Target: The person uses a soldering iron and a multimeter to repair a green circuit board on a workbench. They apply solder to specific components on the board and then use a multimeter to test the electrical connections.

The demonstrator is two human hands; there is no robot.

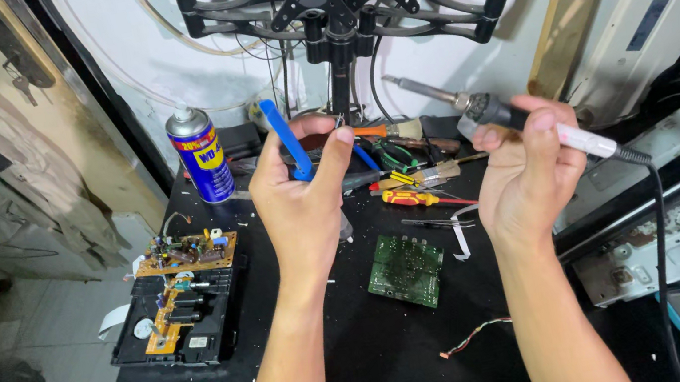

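Matte black, the bench (384, 364) carries a flat green circuit board (406, 269) between the forearms and an open black chassis (175, 319) of brown boards at left. Raised above it, the left hand (300, 197) pinches a thin wire, a flat blue plastic strip (286, 141) beside its fingers. The right hand (530, 167) curls around a soldering iron (518, 121), metal tip pointing left, near the glossy spray can (200, 153).

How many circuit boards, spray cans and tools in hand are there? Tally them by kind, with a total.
Circuit boards: 3, green board, brown board, orange-brown board
Spray cans: 1, spray can
Tools in hand: 2, blue plastic tool in left hand, soldering iron in right hand
Total: 6
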